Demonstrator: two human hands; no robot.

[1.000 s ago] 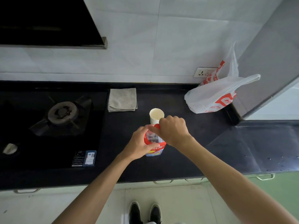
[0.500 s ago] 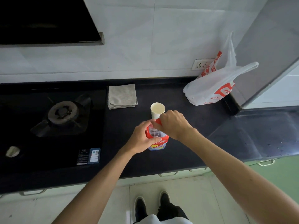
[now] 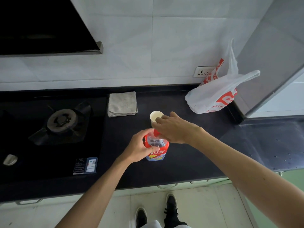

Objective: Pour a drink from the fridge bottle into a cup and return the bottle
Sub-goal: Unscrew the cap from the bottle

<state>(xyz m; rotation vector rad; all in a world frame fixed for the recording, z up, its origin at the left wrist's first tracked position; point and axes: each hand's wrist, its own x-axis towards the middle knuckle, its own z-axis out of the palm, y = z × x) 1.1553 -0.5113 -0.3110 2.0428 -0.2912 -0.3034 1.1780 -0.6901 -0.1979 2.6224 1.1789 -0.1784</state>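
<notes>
Both forearms point(image 3: 98, 186) are bare, the left hand point(image 3: 139, 147) seems to carry a thin ring point(image 3: 152, 149) on one finger, and the feet wear black shoes point(image 3: 171, 206), with light grey cloth point(image 3: 153, 225) at the bottom edge.

The black desk point(image 3: 189, 162) carries an upright white cup point(image 3: 155, 116). Just in front of the cup stands a bottle point(image 3: 158, 153). A folded grey cloth point(image 3: 122, 104) lies near its left, a plastic bag point(image 3: 212, 97) right of it, and a hob point(image 3: 49, 137) well left.

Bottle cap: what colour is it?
The round plastic bottle cap is red; head view shows it best.
</notes>
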